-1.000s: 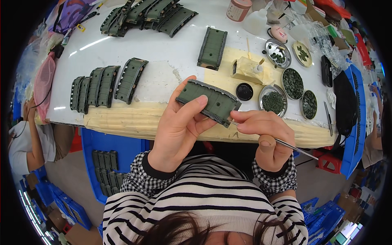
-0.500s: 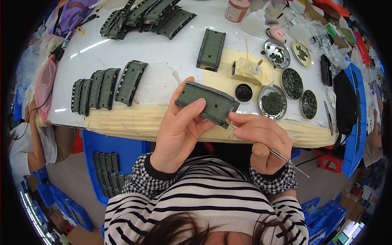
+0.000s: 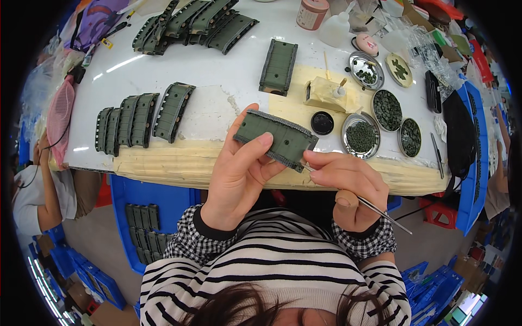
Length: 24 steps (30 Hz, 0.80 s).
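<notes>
Head: gripping curved dark-green panel (image 3: 277,132), curled left hand (image 3: 235,176); slim silver-metal tool (image 3: 375,206), pinched right hand (image 3: 353,183); could scratch if slipping.

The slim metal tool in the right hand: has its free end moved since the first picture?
Yes, down and slightly left in the view. The slim metal tool had its free end at the red stool's edge; now they appear apart.

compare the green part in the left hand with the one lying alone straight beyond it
The held part is gripped by the left hand; the other part lies untouched on the table. The held part stretches mainly left to right, the other part mainly near to far. Both are dark green with grey ridged long edges.
</notes>
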Motion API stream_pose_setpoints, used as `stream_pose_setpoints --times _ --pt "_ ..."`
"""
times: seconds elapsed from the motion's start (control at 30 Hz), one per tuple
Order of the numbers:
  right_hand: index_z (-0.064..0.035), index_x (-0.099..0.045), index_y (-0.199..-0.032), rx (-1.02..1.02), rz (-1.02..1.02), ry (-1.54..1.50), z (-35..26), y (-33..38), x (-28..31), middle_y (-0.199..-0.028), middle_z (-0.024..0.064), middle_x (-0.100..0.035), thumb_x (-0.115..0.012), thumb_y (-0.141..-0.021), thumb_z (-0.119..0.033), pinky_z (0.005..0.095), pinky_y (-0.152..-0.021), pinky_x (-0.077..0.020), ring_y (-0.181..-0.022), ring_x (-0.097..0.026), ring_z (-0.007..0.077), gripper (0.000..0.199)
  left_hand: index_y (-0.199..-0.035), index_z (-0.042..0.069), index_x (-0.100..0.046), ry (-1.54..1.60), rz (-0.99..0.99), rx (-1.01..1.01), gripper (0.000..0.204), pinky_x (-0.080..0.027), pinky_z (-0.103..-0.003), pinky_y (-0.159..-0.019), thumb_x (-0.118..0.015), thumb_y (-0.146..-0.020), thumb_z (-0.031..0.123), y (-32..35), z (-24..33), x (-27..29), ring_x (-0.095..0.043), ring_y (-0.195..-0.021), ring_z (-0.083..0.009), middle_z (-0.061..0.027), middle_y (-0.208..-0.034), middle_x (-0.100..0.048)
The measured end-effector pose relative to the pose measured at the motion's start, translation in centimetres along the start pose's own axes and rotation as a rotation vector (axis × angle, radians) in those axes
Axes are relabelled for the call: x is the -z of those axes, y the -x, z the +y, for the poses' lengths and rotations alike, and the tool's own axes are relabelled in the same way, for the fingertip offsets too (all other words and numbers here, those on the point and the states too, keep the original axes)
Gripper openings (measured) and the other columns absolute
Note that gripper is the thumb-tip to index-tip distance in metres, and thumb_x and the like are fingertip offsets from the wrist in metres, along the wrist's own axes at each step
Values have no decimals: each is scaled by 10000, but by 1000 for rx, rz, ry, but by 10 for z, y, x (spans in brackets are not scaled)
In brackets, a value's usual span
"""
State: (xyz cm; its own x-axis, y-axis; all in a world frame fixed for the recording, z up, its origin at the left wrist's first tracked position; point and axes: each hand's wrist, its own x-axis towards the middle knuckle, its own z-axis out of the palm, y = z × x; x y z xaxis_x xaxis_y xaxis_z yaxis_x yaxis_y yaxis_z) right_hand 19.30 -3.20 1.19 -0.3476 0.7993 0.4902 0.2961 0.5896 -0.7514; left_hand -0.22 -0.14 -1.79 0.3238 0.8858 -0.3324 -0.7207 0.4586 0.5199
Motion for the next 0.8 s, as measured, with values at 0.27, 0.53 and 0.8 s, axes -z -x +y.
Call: stream_pose_setpoints --times 0.27,0.53,0.8 --pt "25 -638 -1053 -16 166 -206 5 7 -6 -1006 198 -672 -493 -950 -459 356 -779 -543 -916 -675 310 515 -1437 65 -262 6 -19 -2 526 -561 -332 -892 -498 -973 142 0 1 1 -600 -1100 -209 -137 -1277 -517" --pt "-12 -525 -1209 58 370 -223 8 11 -13 -820 208 -671 -426 -1001 -388 422 -765 -550 -809 -686 319 441 -1402 1 -317 744 -303 229 753 -593 -258 -800 -588 -888 480 -8 5 25 -655 -1009 -221 -162 -1348 -481" --pt "-5 -538 -1122 94 197 -175 2 -2 -24 -986 216 -670 -430 -1006 -170 384 -826 -531 -947 -667 326 230 -1068 -57 -556 906 -298 370 667 -583 -244 -824 -673 -801 543 -12 2 3 -677 -928 -186 -143 -1003 -653"
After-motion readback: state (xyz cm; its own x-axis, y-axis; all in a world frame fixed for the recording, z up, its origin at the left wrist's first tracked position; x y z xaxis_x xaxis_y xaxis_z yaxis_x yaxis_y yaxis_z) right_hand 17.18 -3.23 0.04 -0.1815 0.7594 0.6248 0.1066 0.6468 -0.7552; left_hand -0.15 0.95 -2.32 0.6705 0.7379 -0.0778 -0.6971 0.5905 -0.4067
